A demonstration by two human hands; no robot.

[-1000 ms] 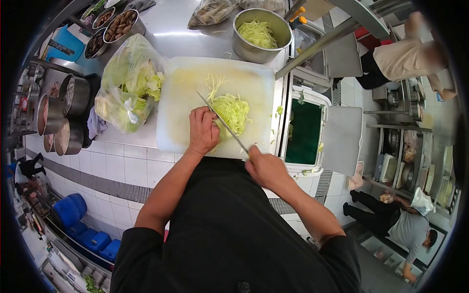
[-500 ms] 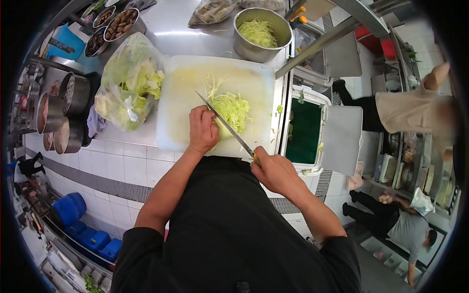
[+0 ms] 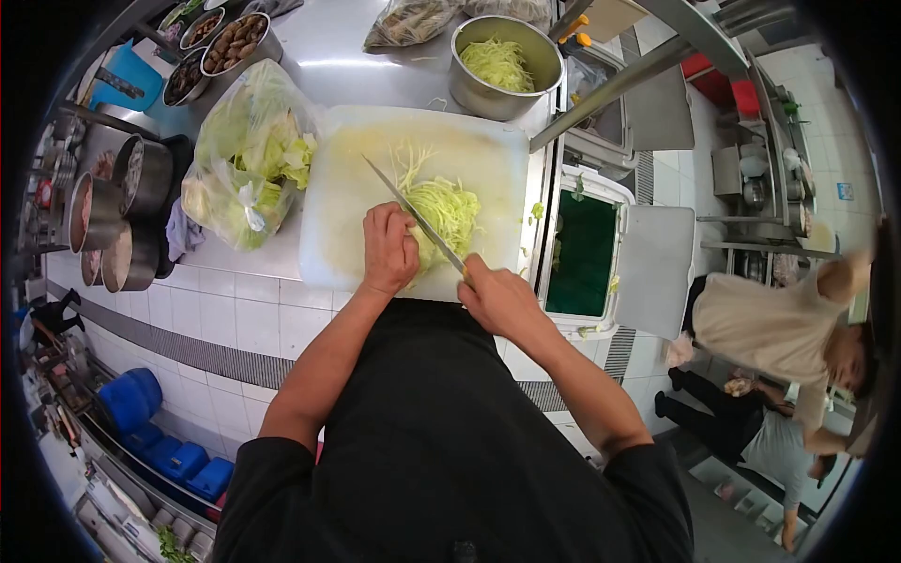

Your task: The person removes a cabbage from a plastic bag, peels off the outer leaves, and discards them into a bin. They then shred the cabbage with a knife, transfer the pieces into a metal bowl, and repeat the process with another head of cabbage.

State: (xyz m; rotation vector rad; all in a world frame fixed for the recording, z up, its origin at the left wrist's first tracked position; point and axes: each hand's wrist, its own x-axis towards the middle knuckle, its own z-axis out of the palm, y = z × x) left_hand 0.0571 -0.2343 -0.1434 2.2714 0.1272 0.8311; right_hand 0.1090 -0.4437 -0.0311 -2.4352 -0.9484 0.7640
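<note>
My right hand (image 3: 499, 296) is closed round the handle of a long knife (image 3: 413, 214), whose blade slants up and left over the white cutting board (image 3: 338, 216). Curled at the left side of the blade, my left hand (image 3: 389, 249) presses on pale green vegetable, mostly hidden under its fingers. Shredded green vegetable (image 3: 450, 211) lies heaped to the right of the blade, with loose strands above it. A clear plastic bag of leafy vegetable (image 3: 249, 159) rests left of the board. Behind the board stands a metal pot (image 3: 507, 98) holding more shreds.
An open bin with green inside (image 3: 577, 253) stands right of the counter. Metal bowls of brown pieces (image 3: 235, 45) are at the back left, and metal pots (image 3: 131, 258) at the left. A slanted metal pole (image 3: 610, 91) crosses the right. Two people (image 3: 770, 324) are farther right.
My right hand and the knife have moved up and left, so the tip reaches farther over the board. My left hand has barely moved. A person at the right has moved down the frame.
</note>
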